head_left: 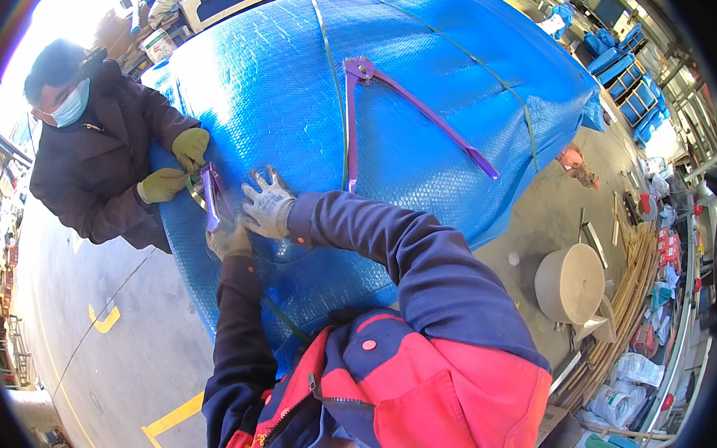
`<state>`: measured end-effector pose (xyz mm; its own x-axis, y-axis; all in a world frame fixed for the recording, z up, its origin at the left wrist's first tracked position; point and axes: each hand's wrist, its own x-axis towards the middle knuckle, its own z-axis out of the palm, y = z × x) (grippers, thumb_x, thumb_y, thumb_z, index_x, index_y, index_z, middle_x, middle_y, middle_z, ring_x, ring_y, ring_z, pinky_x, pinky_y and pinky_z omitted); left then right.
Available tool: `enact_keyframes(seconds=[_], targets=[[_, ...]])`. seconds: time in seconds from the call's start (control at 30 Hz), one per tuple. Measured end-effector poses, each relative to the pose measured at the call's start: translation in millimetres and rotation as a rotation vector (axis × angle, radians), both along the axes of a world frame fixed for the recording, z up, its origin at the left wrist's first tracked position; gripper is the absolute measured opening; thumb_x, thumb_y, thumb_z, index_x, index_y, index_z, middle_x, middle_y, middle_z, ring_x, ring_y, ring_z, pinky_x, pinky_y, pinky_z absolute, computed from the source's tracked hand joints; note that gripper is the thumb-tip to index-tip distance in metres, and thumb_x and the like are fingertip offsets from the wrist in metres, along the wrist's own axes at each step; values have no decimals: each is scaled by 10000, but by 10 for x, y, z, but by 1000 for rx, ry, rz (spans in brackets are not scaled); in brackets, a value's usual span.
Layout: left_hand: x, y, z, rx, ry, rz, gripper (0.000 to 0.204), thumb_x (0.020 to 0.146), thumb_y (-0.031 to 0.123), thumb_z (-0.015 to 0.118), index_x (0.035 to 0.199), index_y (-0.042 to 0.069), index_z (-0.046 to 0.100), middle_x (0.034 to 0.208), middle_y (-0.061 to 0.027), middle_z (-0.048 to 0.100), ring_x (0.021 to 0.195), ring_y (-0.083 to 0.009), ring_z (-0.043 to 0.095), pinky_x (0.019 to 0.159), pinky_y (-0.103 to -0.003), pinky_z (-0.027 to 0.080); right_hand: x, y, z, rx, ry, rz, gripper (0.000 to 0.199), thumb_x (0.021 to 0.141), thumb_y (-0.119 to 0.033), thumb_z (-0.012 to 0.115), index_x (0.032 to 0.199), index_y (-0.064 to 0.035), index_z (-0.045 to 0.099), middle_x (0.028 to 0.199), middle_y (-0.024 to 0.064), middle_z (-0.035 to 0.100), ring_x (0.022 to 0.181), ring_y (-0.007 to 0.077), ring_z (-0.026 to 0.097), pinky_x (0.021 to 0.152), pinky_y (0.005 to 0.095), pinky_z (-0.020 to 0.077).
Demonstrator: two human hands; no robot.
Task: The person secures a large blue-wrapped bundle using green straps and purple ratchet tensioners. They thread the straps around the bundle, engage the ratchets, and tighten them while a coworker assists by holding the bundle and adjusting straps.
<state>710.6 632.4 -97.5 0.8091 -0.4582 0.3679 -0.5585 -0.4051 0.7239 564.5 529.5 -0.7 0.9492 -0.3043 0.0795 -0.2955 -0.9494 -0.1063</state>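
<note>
A large load wrapped in blue bubble sheeting [429,106] lies in front of me. At its left edge my left hand [229,241], in a grey work glove, is closed around the lower end of a small purple strapping tool [211,196]. My right hand [269,205], in a matching glove, rests on the sheeting just right of the tool, fingers spread. Across from it, a co-worker's two yellowish gloved hands [163,184] hold a strap [193,189] by the tool. A long-handled purple strapping sealer [358,70] lies on the sheeting with its handles apart.
Green straps [326,40] cross the load. The co-worker [95,153] stands at its left side, wearing dark clothes and a mask. On the floor at right are a big cardboard-coloured roll [570,284], long wooden strips [635,279] and plastic bags [612,404].
</note>
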Motion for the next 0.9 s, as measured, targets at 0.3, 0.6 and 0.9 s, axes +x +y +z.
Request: enact_keyframes(seconds=[0.3,0.6,0.9], targets=[[86,12,-171,61,-14,-22,628,822,392,816,1324,44,669,1223,-228,709,1296,-426,557,1141,-503,388,-687,451,-322,-99,-204,141,537,988,-415,612,1376,-46,640,1538,199,484,1523,481,296,1199,747,177],[87,-32,-146,175,-74,-35,522,837,416,773,1200,43,735,1197,-192,727,1253,-433,586,1108,-498,413,-397,430,112,628,-550,-35,925,798,-551,807,1512,-74,464,1522,222,497,1493,461,349,1222,645,241],[169,-106,-432,-132,146,-68,540,874,438,719,1285,99,633,1186,-135,717,1228,-353,614,1046,-505,446,724,403,87,237,-678,232,347,872,-253,738,1196,-129,716,1058,134,735,1050,357,665,1076,507,445]])
